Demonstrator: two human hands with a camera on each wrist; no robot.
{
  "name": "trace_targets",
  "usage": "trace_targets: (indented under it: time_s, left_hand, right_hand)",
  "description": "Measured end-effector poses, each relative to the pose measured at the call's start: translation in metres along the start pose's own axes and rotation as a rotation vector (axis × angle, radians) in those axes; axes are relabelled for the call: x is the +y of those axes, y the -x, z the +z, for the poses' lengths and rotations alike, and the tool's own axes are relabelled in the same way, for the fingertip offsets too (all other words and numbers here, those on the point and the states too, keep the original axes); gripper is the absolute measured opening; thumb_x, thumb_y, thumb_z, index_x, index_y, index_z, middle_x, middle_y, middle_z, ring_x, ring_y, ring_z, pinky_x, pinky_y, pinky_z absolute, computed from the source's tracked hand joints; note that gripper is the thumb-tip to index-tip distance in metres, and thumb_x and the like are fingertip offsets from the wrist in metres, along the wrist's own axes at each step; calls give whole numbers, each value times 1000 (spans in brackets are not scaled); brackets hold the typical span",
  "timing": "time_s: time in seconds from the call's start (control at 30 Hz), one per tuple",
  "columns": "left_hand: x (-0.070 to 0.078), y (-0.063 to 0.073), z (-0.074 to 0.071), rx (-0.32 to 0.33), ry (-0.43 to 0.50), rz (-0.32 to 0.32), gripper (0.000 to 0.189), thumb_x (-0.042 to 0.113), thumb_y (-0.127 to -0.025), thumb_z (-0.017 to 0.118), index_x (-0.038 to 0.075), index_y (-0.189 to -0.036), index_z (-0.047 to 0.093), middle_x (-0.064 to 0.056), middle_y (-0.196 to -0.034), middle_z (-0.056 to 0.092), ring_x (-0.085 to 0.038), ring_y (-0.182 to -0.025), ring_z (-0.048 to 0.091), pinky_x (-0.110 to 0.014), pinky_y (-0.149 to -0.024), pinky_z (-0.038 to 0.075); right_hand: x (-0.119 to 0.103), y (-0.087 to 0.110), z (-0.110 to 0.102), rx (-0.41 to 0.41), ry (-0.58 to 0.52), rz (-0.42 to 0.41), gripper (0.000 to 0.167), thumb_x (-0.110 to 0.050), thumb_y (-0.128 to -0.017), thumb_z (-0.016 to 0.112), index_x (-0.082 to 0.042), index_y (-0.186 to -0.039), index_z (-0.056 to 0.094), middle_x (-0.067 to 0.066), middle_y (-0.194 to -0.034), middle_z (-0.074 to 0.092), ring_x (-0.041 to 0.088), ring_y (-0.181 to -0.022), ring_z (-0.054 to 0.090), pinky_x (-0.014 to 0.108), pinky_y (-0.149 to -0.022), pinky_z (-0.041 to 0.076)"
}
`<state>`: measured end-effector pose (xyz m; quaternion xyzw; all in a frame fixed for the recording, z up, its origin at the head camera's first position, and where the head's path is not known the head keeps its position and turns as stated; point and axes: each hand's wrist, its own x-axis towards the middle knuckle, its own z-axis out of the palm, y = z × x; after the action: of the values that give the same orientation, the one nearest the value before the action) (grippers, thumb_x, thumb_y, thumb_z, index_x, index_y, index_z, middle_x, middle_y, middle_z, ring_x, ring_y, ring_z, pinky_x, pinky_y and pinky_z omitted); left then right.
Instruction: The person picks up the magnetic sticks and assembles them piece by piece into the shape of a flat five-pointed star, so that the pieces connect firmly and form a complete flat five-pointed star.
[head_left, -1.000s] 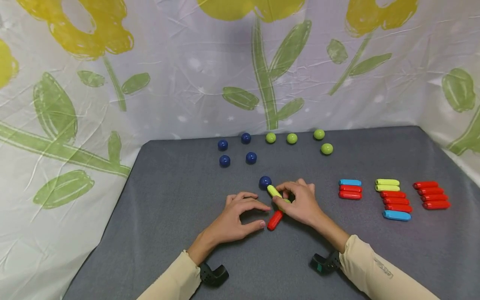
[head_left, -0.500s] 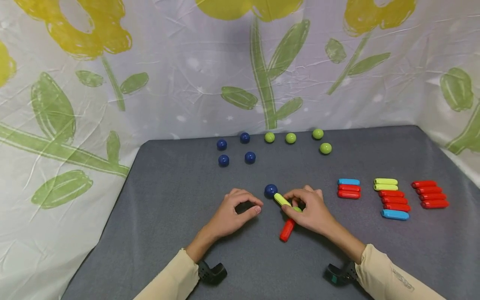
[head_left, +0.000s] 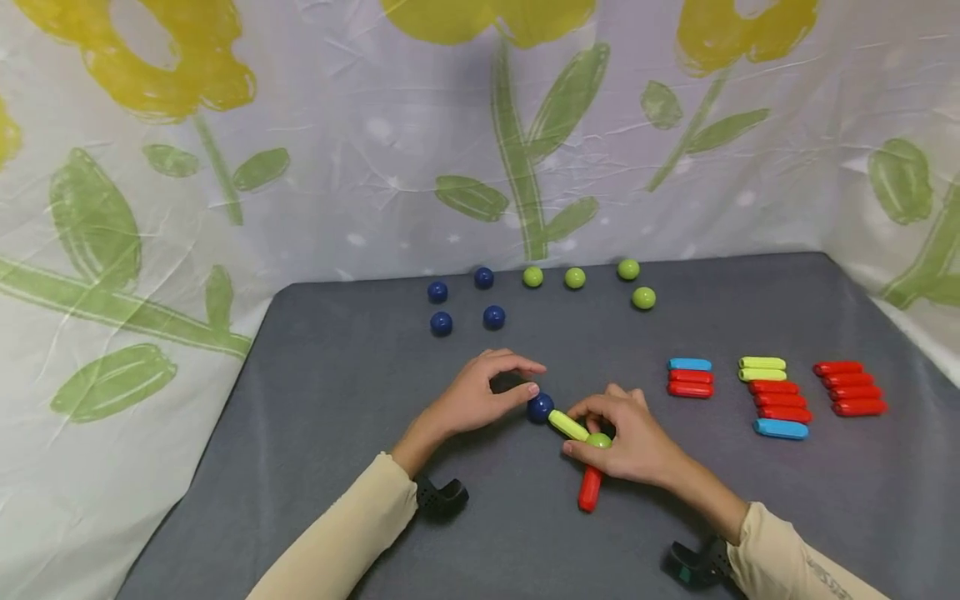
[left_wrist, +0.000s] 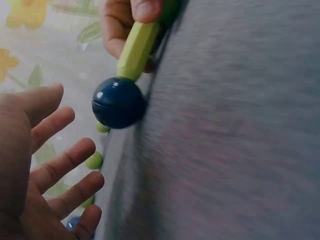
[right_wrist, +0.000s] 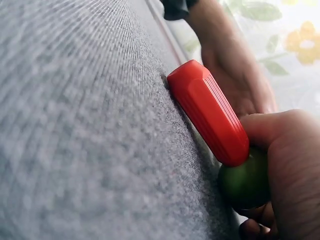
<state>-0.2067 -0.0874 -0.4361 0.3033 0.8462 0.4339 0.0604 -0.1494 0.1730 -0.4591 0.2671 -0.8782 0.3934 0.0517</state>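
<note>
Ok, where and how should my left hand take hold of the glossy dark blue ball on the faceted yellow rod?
I'd probably pinch the glossy dark blue ball across its widest part, from the left: it's round, that side is free, and your open left hand is beside it. The faceted yellow rod meets its right side, your right hand at the rod's other end.

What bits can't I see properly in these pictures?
Head view: the right hand hides the top end of the red stick.
Head view: the mark on the right sleeve is too small to read.
Left wrist view: the left edge cuts off part of the left hand, and the tabletop is blurred.
Right wrist view: the right hand covers part of the green ball.
</note>
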Motion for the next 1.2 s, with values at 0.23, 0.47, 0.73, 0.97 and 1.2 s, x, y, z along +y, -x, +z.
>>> trace_targets:
  time_s: [0.23,0.47,0.73,0.97,1.2]
  left_hand:
    - [9,-38,-5,-104,-22,40,38,34,-99,68,19,-134,68,-4,-130,67,-24,-121,58,-52,-106,44]
    - [20,-78,-5,-170,-90,72,40,37,-98,68,23,-135,67,5,-136,65,-19,-136,51,-50,-118,35]
    - [28,-117,12,-231,-136,131,42,42,-98,67,26,-136,66,8,-139,63,-18,-140,49,-46,-117,38]
    - [34,-146,36,-308,-181,177,43,41,-97,69,25,-136,66,7,-140,62,-13,-134,53,-38,-114,41]
    - [43,-173,55,-395,-299,222,43,42,-97,68,25,-137,66,7,-141,62,-11,-133,54,-27,-111,42]
  right_hand:
    - [0,1,3,-100,-48,-163,25,-27,-78,87,-34,-97,73,-19,-72,51,4,-70,39,26,-72,23]
    - [-2,3,6,-159,-76,-248,20,-29,-84,83,-36,-99,73,-19,-74,52,-1,-71,38,24,-73,24]
    - [-10,8,14,-223,-86,-305,22,-31,-84,83,-37,-103,73,-20,-77,52,-4,-74,39,22,-73,26]
    - [-15,9,17,-226,-84,-339,19,-35,-86,80,-37,-104,74,-19,-78,54,-6,-75,39,21,-73,27]
    - [-14,10,17,-221,-72,-339,19,-36,-87,80,-37,-104,73,-20,-79,53,-7,-75,38,21,-73,27]
